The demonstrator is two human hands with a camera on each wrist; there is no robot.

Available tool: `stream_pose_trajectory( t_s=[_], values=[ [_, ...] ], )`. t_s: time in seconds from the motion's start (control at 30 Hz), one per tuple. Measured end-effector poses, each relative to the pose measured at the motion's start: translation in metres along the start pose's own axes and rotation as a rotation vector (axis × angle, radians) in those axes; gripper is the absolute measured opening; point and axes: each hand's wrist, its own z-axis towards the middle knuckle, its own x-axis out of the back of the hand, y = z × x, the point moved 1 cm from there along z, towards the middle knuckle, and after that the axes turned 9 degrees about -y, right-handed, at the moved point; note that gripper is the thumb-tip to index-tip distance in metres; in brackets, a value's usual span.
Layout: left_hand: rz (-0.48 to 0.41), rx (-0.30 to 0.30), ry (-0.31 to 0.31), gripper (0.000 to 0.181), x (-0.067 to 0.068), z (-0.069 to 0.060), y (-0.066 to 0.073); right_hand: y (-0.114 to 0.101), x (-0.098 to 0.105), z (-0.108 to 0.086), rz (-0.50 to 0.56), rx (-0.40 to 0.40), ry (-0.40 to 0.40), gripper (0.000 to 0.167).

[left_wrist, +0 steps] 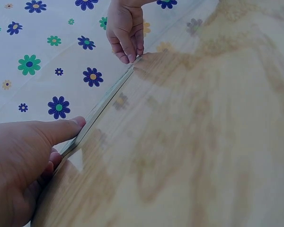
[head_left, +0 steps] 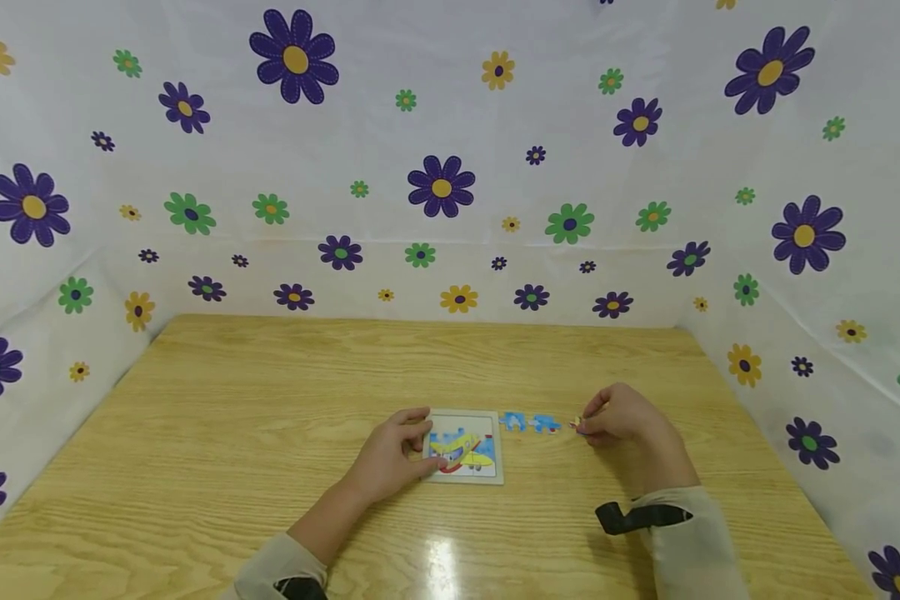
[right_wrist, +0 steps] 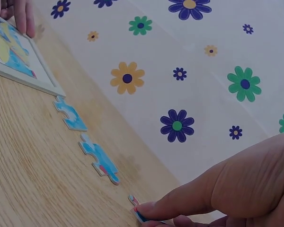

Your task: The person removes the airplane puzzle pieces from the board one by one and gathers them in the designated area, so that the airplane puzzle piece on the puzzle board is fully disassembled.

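Observation:
A wooden puzzle tray with a yellow airplane picture lies flat on the table. The upper part of its picture area is bare board. My left hand grips the tray at its left side, with the thumb over the lower left of the picture and fingers at the upper left edge. To the right, my right hand pinches a small puzzle piece between thumb and fingers, at the tabletop; much of it is hidden. Two blue puzzle pieces, one nearer the tray and one farther right, lie between tray and right hand.
The wood-grain table carries the tray and loose pieces. White cloth with printed flowers stands behind it and along both sides. Black straps cross the sleeves at the wrists.

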Motion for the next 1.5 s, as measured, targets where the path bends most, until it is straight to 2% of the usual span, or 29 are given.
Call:
stream_pose_trajectory(
  t_s=[0.1, 0.23, 0.43, 0.7, 0.83, 1.03, 1.3, 1.5],
  values=[
    [-0.001, -0.003, 0.002, 0.061, 0.000, 0.000, 0.000, -0.002, -0.001, 0.000, -0.038, -0.002, 0.021, 0.018],
    [-0.001, -0.004, -0.004, 0.061, 0.000, -0.001, 0.001, -0.005, -0.003, 0.001, -0.038, 0.008, 0.027, 0.018],
    [-0.014, -0.006, -0.008, 0.062, 0.000, -0.001, 0.000, -0.012, -0.009, 0.005, -0.034, 0.062, 0.042, 0.028],
    [-0.009, 0.000, -0.006, 0.062, 0.000, 0.000, 0.000, -0.027, -0.022, 0.013, 0.096, 0.159, -0.052, 0.035],
    [-0.019, -0.011, -0.008, 0.061, 0.000, 0.000, 0.000, -0.035, -0.035, 0.018, 0.125, 0.169, -0.103, 0.036],
    [-0.040, -0.017, -0.011, 0.062, 0.000, -0.001, -0.002, -0.048, -0.057, 0.023, 0.101, 0.200, -0.165, 0.039],
    [-0.013, -0.010, 0.010, 0.062, 0.003, 0.000, -0.004, -0.061, -0.088, 0.033, 0.082, 0.289, -0.276, 0.037],
    [0.024, -0.027, -0.012, 0.062, 0.003, 0.000, -0.003, -0.067, -0.108, 0.032, 0.096, 0.334, -0.352, 0.039]
  ],
)
